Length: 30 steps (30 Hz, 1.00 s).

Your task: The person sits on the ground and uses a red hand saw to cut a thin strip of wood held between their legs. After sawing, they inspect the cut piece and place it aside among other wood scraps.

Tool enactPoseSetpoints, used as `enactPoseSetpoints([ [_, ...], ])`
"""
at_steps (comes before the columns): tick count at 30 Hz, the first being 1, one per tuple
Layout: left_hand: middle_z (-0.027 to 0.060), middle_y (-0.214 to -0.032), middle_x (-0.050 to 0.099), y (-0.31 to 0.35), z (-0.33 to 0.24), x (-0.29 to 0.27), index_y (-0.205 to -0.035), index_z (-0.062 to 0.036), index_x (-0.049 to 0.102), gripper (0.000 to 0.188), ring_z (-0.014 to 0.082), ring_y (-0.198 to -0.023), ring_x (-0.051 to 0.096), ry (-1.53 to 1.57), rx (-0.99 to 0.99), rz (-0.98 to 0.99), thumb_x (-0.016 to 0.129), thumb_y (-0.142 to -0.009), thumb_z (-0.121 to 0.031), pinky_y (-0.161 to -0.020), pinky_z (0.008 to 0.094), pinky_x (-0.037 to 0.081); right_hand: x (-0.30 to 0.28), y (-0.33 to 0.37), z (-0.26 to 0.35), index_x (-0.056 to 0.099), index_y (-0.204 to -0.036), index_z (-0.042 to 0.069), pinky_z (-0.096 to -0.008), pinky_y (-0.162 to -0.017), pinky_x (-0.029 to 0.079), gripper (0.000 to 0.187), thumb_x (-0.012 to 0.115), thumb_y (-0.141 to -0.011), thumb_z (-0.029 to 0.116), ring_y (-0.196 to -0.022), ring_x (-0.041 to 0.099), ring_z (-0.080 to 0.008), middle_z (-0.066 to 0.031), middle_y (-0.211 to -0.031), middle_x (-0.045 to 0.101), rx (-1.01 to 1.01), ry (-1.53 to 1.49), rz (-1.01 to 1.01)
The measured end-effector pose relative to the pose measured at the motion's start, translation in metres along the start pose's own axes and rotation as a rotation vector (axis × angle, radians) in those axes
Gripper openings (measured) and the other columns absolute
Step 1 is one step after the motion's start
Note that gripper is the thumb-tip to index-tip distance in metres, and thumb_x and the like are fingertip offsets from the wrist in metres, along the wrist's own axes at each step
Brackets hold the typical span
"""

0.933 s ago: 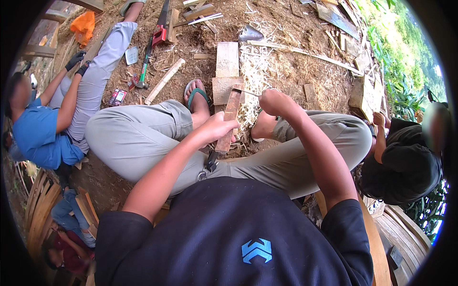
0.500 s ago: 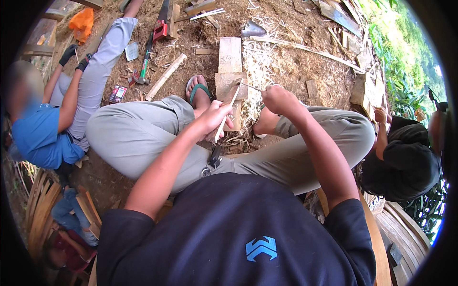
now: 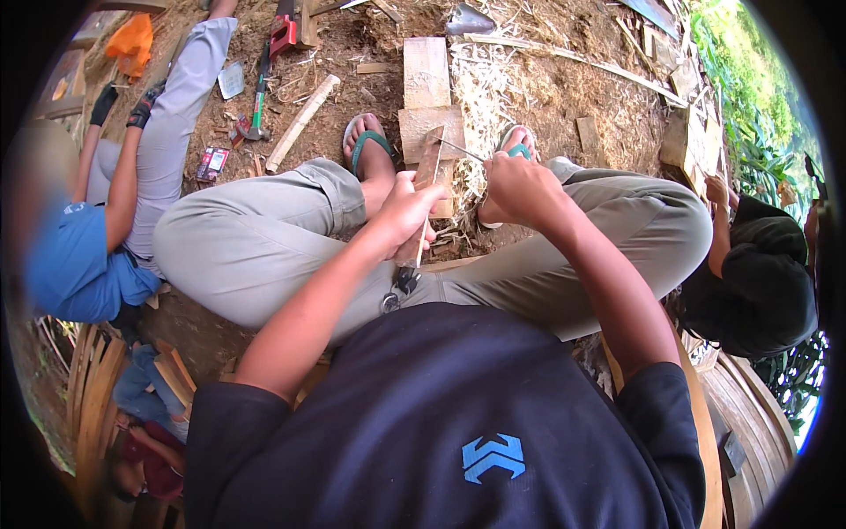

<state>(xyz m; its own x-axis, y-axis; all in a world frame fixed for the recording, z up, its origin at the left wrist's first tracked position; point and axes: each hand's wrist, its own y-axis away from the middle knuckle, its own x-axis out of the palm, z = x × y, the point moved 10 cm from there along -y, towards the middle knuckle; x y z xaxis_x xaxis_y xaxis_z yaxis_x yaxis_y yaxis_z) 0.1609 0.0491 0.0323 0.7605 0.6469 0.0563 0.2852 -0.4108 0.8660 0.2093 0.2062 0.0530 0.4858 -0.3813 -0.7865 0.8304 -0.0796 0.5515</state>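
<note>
Between my knees, my left hand (image 3: 407, 213) is closed around a flat strip of wood (image 3: 429, 157) that points away from me. Its far end lies over a squarish wooden block (image 3: 447, 121) on the ground between my feet. In my closed right hand (image 3: 522, 183) is a knife, its handle hidden by the fingers. The thin blade (image 3: 463, 151) reaches left to the strip near its far end; whether it touches the wood I cannot tell. Pale shavings (image 3: 483, 84) lie heaped beside the block.
A hammer (image 3: 257, 115), a red-handled saw (image 3: 283, 33) and a wooden stick (image 3: 302, 123) lie ahead on the left. A metal trowel-like blade (image 3: 469, 19) lies farther off. One person in blue (image 3: 84, 251) sits to my left, another in black (image 3: 756, 273) to my right.
The wood strip has turned in my left hand, from nearly edge-on to showing its broad face. The knife stays near its far end. The whole view has shifted slightly.
</note>
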Motion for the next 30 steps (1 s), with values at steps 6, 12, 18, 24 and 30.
enactPoseSetpoints([
  [6, 0.008, -0.086, 0.056, -0.007, -0.002, 0.014, -0.134, 0.0033, 0.031, 0.061, 0.0153, -0.045, 0.055, 0.134, 0.062, -0.016, 0.062, -0.088, -0.021, -0.038, 0.0303, 0.045, 0.005, 0.002, 0.012, 0.066, -0.099, -0.004, -0.0455, -0.075, 0.061, 0.029, 0.059, -0.09, 0.023, -0.087, 0.074, -0.0382, -0.0267, -0.111, 0.068, 0.116, 0.076, 0.08],
  [12, 0.0087, -0.088, 0.055, -0.014, -0.004, 0.021, -0.135, 0.0049, 0.028, 0.062, 0.0169, -0.049, 0.054, 0.183, 0.082, -0.015, 0.06, -0.089, -0.02, -0.042, 0.0316, 0.048, -0.007, 0.004, 0.023, 0.07, -0.101, -0.006, -0.0381, -0.067, 0.061, 0.022, 0.06, -0.092, 0.012, -0.083, 0.076, -0.03, -0.0178, -0.097, 0.073, 0.259, 0.045, 0.016],
  [18, 0.0184, -0.109, 0.062, -0.025, 0.003, 0.02, -0.13, 0.0139, 0.033, 0.066, 0.0204, -0.102, 0.06, 0.184, 0.143, -0.046, 0.066, -0.088, -0.023, -0.089, 0.033, 0.049, 0.001, -0.005, 0.017, 0.063, -0.102, -0.007, -0.0442, -0.073, 0.062, 0.023, 0.055, -0.093, 0.012, -0.089, 0.073, -0.0414, -0.0281, -0.109, 0.066, 0.346, -0.102, 0.076],
  [24, 0.0118, -0.097, 0.057, -0.025, -0.003, 0.023, -0.128, 0.0079, 0.035, 0.056, 0.0177, -0.075, 0.059, 0.199, 0.145, -0.012, 0.064, -0.089, -0.021, -0.061, 0.0323, 0.051, -0.004, -0.005, 0.014, 0.06, -0.106, -0.01, -0.0443, -0.074, 0.062, 0.026, 0.058, -0.091, 0.011, -0.091, 0.073, -0.0427, -0.0311, -0.107, 0.066, 0.357, -0.149, 0.099],
  [30, 0.0062, -0.084, 0.053, -0.018, -0.008, 0.027, -0.113, 0.0005, 0.042, 0.037, 0.0143, -0.06, 0.056, 0.271, 0.107, -0.022, 0.062, -0.089, -0.018, -0.047, 0.0315, 0.052, -0.006, -0.015, 0.024, 0.068, -0.103, -0.005, -0.0387, -0.072, 0.06, 0.023, 0.062, -0.091, 0.014, -0.091, 0.076, -0.0311, -0.0191, -0.095, 0.074, 0.228, 0.084, 0.058],
])
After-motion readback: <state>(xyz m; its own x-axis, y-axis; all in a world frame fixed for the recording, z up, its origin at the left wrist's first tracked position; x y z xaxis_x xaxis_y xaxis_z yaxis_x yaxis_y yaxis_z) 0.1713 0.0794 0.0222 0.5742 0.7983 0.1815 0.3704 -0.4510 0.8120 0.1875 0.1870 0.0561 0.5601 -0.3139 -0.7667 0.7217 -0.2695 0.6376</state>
